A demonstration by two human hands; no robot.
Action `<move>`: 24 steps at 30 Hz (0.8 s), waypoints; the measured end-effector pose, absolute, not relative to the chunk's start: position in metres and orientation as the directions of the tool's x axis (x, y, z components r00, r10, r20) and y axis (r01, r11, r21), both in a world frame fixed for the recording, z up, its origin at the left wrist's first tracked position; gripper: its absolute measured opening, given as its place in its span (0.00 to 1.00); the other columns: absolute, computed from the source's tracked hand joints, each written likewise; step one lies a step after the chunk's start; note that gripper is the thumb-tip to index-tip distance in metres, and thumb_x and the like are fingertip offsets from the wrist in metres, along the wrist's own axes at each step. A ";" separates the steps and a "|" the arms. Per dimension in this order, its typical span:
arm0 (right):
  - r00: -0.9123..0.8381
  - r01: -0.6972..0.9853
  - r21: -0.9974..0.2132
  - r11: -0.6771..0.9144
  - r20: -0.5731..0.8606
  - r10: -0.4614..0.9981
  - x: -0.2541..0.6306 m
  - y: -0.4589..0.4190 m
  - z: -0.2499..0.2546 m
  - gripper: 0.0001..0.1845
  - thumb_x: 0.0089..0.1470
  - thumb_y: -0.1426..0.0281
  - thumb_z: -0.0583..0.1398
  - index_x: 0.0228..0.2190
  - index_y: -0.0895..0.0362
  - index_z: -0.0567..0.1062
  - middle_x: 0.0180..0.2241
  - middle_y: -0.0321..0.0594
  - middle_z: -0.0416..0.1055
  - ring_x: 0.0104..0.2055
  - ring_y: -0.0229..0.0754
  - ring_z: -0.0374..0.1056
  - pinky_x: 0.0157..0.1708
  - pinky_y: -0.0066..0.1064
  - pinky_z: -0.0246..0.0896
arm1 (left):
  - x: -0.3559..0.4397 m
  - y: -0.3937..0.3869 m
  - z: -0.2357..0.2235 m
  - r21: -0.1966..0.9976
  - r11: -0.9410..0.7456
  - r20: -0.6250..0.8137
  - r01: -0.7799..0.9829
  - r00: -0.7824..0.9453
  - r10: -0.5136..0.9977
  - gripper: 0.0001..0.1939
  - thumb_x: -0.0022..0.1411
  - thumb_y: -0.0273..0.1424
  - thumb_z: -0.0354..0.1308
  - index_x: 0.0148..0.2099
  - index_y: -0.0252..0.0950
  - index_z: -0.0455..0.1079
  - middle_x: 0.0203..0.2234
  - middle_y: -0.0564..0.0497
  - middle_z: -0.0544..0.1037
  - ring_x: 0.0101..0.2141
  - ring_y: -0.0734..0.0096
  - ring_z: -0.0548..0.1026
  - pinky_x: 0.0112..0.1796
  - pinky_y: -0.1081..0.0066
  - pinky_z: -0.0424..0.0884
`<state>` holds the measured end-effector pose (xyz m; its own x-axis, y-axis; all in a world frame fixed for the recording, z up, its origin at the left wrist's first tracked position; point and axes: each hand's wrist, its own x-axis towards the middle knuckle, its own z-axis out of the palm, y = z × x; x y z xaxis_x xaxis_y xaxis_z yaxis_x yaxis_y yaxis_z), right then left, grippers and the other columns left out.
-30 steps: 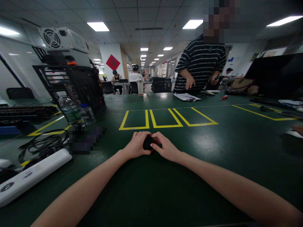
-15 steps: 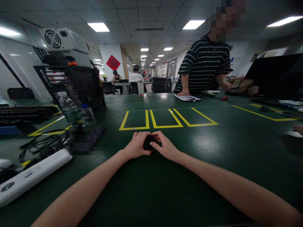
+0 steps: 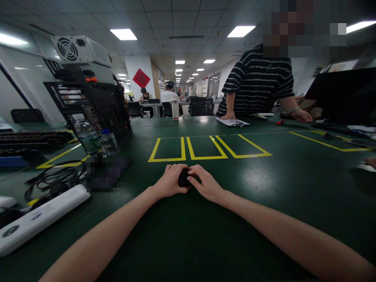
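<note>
Between my two hands is a small black rounded object (image 3: 183, 178); its exact kind does not show. My left hand (image 3: 169, 181) curls around its left side, thumb at the near edge and fingers over the far edge. From the right, my right hand (image 3: 207, 183) meets it with bent fingers at the top and the thumb tip on its near face. Both hands are low over the green table (image 3: 188, 235), just in front of the yellow tape outlines (image 3: 176, 159). Fingers cover part of the object.
On the left are a white power strip (image 3: 44, 219), coiled black cables (image 3: 55, 180), plastic bottles (image 3: 89, 137) and an open computer case (image 3: 105, 111). Across the table, a person in a striped shirt (image 3: 255, 86) leans by a clipboard (image 3: 233, 122). A white cup (image 3: 175, 111) stands behind.
My hands stay almost in place around the black object, with the right fingers shifted slightly. The person opposite has moved their hand on the right side further right and lower.
</note>
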<state>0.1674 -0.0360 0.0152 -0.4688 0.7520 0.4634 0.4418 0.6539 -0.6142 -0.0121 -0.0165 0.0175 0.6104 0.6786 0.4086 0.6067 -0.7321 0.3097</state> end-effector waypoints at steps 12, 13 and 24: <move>-0.511 0.350 -0.765 0.540 0.327 0.795 0.169 -0.036 0.014 0.11 0.54 0.68 0.52 0.41 0.54 0.60 0.39 0.40 0.63 0.41 0.42 0.63 0.40 0.38 0.62 | -0.013 -0.016 0.017 0.296 -0.744 0.416 0.600 0.620 0.665 0.30 0.45 0.36 0.61 0.49 0.38 0.54 0.41 0.48 0.67 0.42 0.61 0.66 0.44 0.62 0.56; -0.512 0.369 -0.738 0.566 0.346 0.786 0.169 -0.036 0.014 0.12 0.53 0.68 0.53 0.41 0.54 0.61 0.39 0.40 0.63 0.40 0.42 0.63 0.40 0.38 0.62 | -0.013 -0.016 0.017 0.294 -0.742 0.413 0.602 0.620 0.667 0.30 0.45 0.36 0.61 0.49 0.38 0.55 0.41 0.48 0.67 0.42 0.60 0.66 0.44 0.62 0.57; -0.449 0.412 -0.691 0.594 0.413 0.792 0.167 -0.034 0.015 0.07 0.54 0.70 0.52 0.37 0.54 0.62 0.37 0.39 0.62 0.40 0.41 0.63 0.40 0.37 0.62 | -0.011 -0.016 0.017 0.294 -0.735 0.415 0.611 0.611 0.674 0.29 0.45 0.36 0.61 0.49 0.38 0.55 0.41 0.48 0.67 0.42 0.60 0.66 0.44 0.61 0.56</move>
